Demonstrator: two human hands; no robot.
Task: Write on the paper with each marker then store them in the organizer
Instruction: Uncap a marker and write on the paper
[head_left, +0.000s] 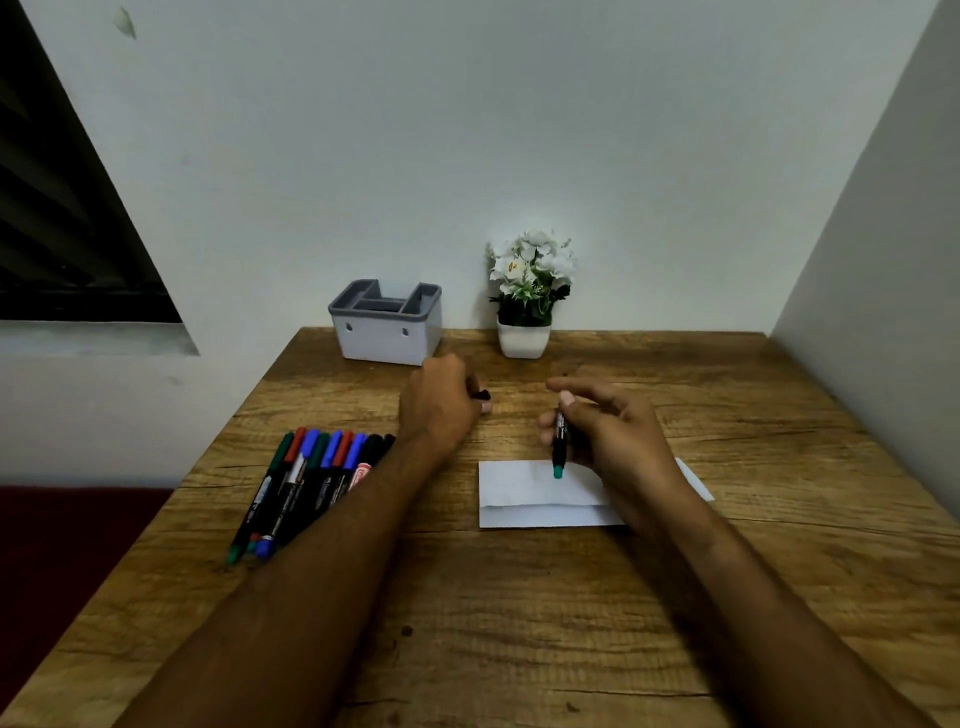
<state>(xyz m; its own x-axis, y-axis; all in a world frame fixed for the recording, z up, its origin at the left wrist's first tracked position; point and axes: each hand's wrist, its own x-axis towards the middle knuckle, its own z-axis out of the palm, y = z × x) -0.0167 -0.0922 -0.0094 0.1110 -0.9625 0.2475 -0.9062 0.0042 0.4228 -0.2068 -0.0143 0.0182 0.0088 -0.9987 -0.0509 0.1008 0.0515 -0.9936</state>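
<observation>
Two hands busy | right hand (608, 431) pinching green marker (560, 441) over paper (519, 493); left hand (441, 400) gripping cap (480, 395) | advice: turn marker tip-down, press lightly

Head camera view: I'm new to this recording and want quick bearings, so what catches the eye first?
The right hand grips a marker whose green end points down over the white paper at the table's middle. The left hand is curled round a small dark piece, likely the cap. A row of markers lies at left, and the grey organizer stands by the wall.
</observation>
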